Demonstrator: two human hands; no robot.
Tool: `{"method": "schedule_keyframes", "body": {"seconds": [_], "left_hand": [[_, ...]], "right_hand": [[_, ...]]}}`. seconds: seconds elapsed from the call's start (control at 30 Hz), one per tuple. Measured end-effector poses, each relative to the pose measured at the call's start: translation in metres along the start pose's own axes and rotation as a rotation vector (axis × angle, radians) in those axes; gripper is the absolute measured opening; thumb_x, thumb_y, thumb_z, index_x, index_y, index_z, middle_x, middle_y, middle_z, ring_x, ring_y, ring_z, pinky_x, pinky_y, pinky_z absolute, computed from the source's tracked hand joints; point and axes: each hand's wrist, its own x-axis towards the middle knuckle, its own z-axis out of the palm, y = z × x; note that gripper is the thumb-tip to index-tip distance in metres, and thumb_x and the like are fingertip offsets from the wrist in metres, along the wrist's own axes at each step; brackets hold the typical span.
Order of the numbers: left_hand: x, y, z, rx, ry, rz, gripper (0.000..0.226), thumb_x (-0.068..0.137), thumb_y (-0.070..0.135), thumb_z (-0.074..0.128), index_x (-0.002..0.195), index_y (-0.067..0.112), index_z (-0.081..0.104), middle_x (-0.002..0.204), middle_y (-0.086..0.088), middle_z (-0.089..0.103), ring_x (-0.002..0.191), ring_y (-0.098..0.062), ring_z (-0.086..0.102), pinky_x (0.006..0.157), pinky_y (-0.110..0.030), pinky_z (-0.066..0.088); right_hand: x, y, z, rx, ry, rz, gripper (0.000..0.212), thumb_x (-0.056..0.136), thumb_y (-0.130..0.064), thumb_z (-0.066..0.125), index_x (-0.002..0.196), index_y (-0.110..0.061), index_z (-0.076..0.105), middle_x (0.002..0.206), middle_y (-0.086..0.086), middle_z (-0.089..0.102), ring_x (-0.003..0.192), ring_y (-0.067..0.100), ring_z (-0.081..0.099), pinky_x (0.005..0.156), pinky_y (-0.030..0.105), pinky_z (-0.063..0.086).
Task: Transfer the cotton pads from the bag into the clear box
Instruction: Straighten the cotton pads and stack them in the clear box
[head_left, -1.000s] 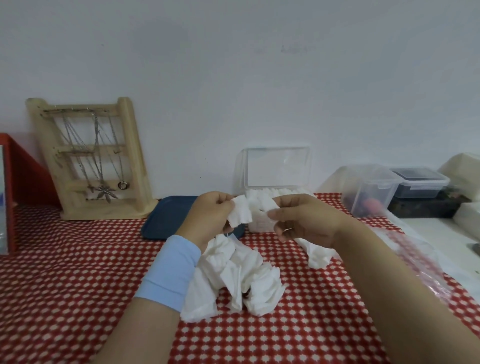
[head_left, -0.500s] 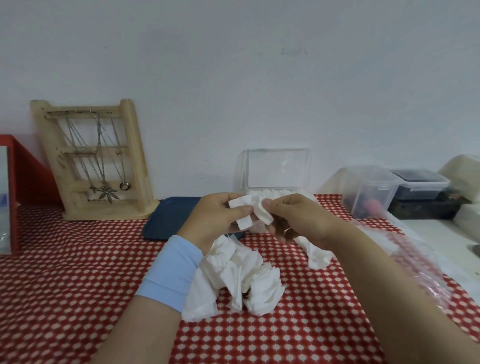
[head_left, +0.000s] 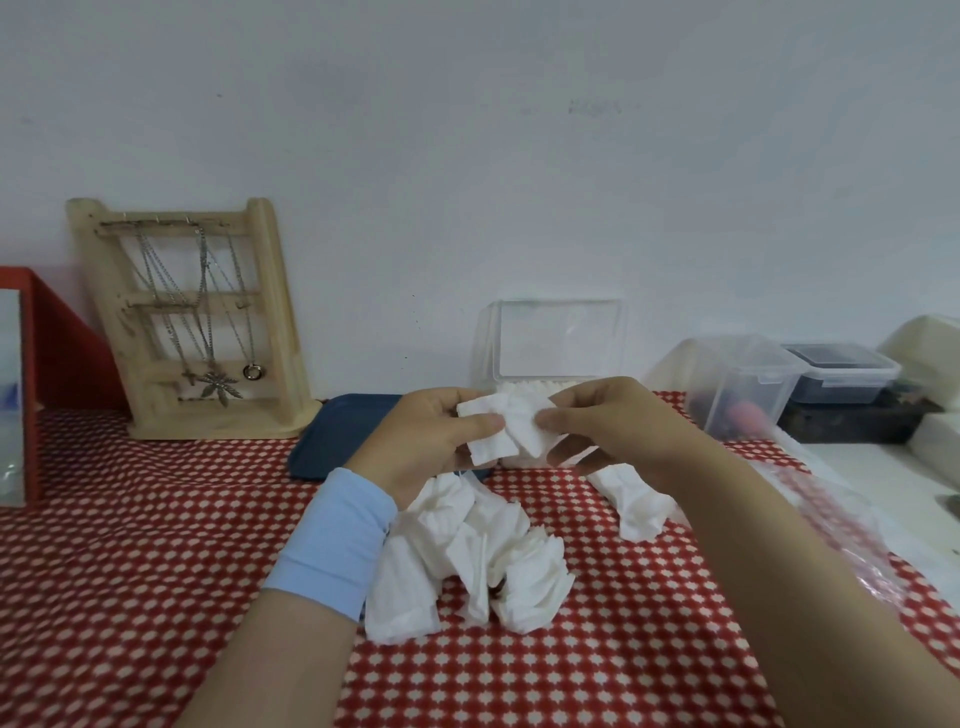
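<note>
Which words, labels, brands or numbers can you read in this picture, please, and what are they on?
None can be read.
On the wall, a faint grey mark: too faint to read.
On the pale panel at the left edge, a blue patch: blurred, unreadable.

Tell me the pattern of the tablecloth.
Red tablecloth with small white dots, seen in the head view.

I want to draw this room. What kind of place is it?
Probably a dressing table at home: a wooden stand hung with necklaces, a clear box holding cotton pads, and a red checked tablecloth.
</note>
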Motion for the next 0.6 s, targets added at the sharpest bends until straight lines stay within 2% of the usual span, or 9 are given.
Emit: {"method": "schedule_keyframes", "body": {"seconds": [0.1, 0.2, 0.27, 0.37, 0.6], "left_hand": [[0.001, -0.001, -0.001, -0.075, 0.047, -0.041, 0.012, 0.094, 0.008, 0.068, 0.105, 0.006, 0.073, 0.099, -0.008, 0.078, 0.080, -0.015, 0.077, 0.064, -0.024, 0.060], [0.000, -0.001, -0.001, -0.068, 0.048, -0.041, 0.017, 0.096, 0.011, 0.067, 0.111, 0.003, 0.072, 0.101, -0.010, 0.079, 0.084, -0.018, 0.078, 0.067, -0.026, 0.061], [-0.003, 0.002, 0.002, -0.042, 0.004, -0.035, 0.017, 0.098, 0.011, 0.065, 0.110, 0.004, 0.073, 0.101, -0.009, 0.079, 0.088, -0.019, 0.078, 0.069, -0.026, 0.061], [-0.005, 0.007, 0.005, -0.079, -0.014, -0.050, 0.017, 0.100, 0.012, 0.060, 0.106, 0.002, 0.073, 0.093, -0.012, 0.079, 0.082, -0.021, 0.078, 0.065, -0.026, 0.061], [-0.009, 0.011, 0.004, -0.094, -0.029, -0.077, 0.024, 0.101, 0.018, 0.060, 0.112, -0.001, 0.071, 0.091, -0.015, 0.079, 0.080, -0.022, 0.078, 0.064, -0.028, 0.062]], "right_hand": [[0.000, -0.001, -0.005, 0.108, 0.101, -0.022, 0.009, 0.088, -0.020, 0.077, 0.091, -0.012, 0.078, 0.092, 0.002, 0.078, 0.063, 0.014, 0.068, 0.056, 0.028, 0.050], [-0.002, -0.007, -0.004, 0.208, 0.021, -0.046, 0.010, 0.086, -0.022, 0.080, 0.084, -0.013, 0.079, 0.089, 0.001, 0.076, 0.056, 0.013, 0.061, 0.047, 0.023, 0.038], [-0.005, -0.010, 0.006, 0.097, -0.007, -0.052, 0.016, 0.082, -0.024, 0.082, 0.085, -0.009, 0.079, 0.083, -0.001, 0.077, 0.053, 0.010, 0.059, 0.045, 0.020, 0.036], [-0.006, -0.011, 0.018, 0.002, 0.073, -0.034, 0.022, 0.078, -0.017, 0.086, 0.086, 0.001, 0.076, 0.070, -0.002, 0.073, 0.044, 0.007, 0.053, 0.041, 0.014, 0.037], [-0.005, -0.010, 0.020, -0.072, 0.076, -0.035, 0.018, 0.073, -0.021, 0.090, 0.072, -0.011, 0.075, 0.064, -0.005, 0.070, 0.041, 0.000, 0.049, 0.048, 0.014, 0.044]]}}
